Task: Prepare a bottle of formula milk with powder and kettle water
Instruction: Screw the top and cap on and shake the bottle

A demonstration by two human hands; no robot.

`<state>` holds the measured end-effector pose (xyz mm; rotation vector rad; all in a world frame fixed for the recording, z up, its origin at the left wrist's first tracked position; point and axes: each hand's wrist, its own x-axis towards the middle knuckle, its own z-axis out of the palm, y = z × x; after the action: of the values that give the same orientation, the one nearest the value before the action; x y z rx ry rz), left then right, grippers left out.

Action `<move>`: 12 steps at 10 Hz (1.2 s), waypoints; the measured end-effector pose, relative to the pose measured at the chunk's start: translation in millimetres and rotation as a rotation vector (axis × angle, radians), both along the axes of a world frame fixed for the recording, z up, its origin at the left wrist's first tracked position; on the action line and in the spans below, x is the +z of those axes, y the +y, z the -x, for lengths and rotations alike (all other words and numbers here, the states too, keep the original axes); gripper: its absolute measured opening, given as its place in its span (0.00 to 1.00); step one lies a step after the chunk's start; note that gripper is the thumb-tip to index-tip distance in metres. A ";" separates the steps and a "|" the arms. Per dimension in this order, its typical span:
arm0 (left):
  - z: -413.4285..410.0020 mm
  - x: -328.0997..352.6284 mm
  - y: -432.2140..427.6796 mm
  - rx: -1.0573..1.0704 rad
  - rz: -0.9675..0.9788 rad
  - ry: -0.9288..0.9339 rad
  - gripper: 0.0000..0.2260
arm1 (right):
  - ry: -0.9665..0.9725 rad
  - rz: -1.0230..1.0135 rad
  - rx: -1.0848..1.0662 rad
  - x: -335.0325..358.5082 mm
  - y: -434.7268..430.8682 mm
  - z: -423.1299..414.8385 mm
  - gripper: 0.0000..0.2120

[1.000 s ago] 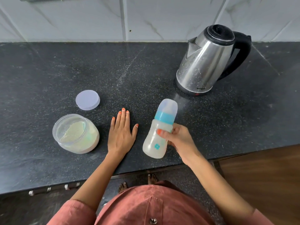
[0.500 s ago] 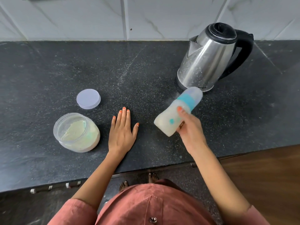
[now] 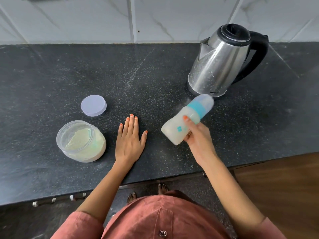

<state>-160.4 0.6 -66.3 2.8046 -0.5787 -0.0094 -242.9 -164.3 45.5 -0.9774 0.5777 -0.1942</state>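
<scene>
Since the capped, tilted bottle (image 3: 174,129) my right hand (image 3: 198,141) grips looks milky, I judge only shaking and closing the jar (image 3: 81,141) remain; left hand (image 3: 129,142) lies flat on counter (image 3: 155,75)

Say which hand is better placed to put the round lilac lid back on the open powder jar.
Left, probably. The left hand lies flat and free on the black counter, beside the clear plastic powder jar and round lilac lid; the right hand grips the tilted milky baby bottle.
</scene>
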 end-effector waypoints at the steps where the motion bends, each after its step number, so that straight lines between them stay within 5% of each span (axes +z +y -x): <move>1: -0.6 0.4 -0.1 -0.001 -0.006 0.001 0.34 | 0.096 0.218 0.260 -1.9 5.3 12.1 0.10; 3: -0.3 -0.1 -0.2 -0.001 0.003 0.001 0.33 | -0.076 -0.170 -0.150 0.5 -9.6 -5.6 0.10; 5: -0.6 0.9 0.3 -0.010 -0.009 0.003 0.34 | 0.082 0.206 0.239 -0.3 6.1 13.7 0.08; 6: -0.3 0.9 0.4 -0.006 0.002 -0.003 0.34 | -0.049 -0.094 -0.033 4.3 -2.3 1.0 0.07; 7: 0.0 0.9 -0.1 -0.009 -0.008 -0.002 0.34 | -0.065 -0.083 -0.066 2.1 -1.8 -1.3 0.06; 8: -0.6 1.2 0.6 -0.006 -0.015 0.001 0.35 | 0.046 0.164 0.256 0.9 6.6 13.1 0.12; 9: -0.4 1.4 0.0 -0.007 -0.010 0.001 0.35 | 0.010 0.102 0.203 2.8 1.0 11.0 0.12; 10: -0.5 0.5 0.0 -0.004 -0.003 0.000 0.34 | -0.073 -0.151 -0.106 2.8 -5.9 -2.6 0.10; 12: -0.8 0.7 0.6 -0.007 -0.012 0.006 0.35 | 0.064 0.187 0.290 2.9 8.2 15.1 0.12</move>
<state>-159.6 1.1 -65.6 2.8138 -0.5885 -0.0223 -258.0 -156.2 48.4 -1.2402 0.4752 0.0430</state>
